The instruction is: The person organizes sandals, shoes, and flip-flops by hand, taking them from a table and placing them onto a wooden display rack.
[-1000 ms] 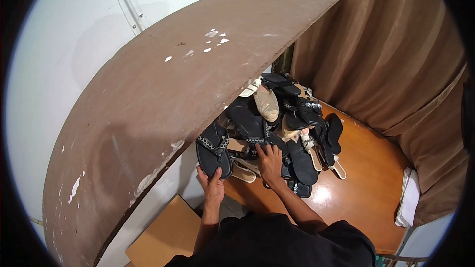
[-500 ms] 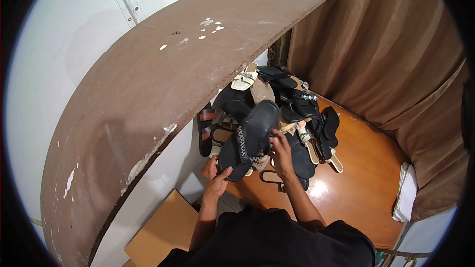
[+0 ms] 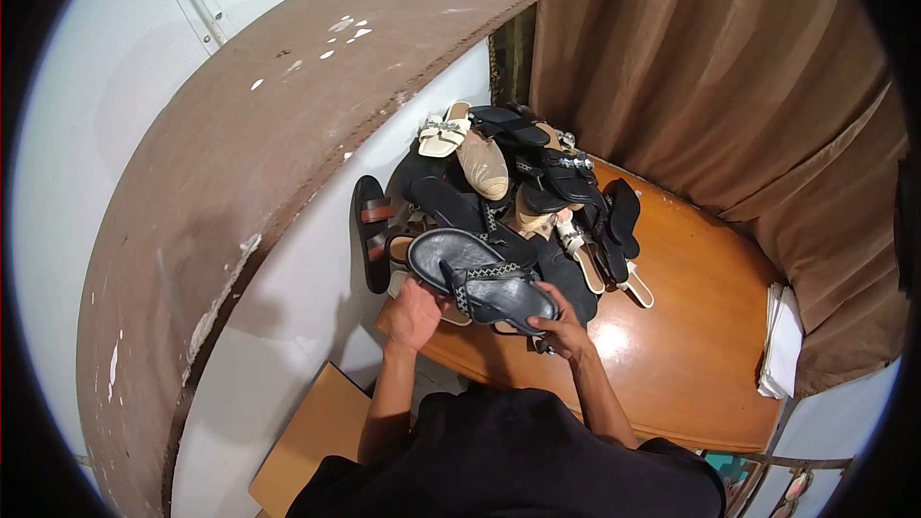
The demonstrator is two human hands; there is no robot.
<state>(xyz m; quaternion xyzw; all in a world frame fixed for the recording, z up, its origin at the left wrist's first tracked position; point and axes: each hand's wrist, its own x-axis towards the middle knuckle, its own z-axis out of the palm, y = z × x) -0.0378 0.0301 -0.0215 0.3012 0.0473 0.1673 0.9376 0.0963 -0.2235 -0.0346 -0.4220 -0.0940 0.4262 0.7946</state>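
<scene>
While the right hand (image 3: pixel 568 328) has its thumb and fingers clamped on one end of a black sandal with a patterned strap (image 3: pixel 487 280), the sandal's long axis runs from that grip up and leftward, its free end beyond the left fingers. The left hand (image 3: pixel 414 317) sits just below the sandal's edge; whether its fingers touch it, I cannot tell. The right hand is the nearer, being in contact. Past both sets of fingers lies a footwear pile (image 3: pixel 436 201) on the table (image 3: pixel 696 345).
</scene>
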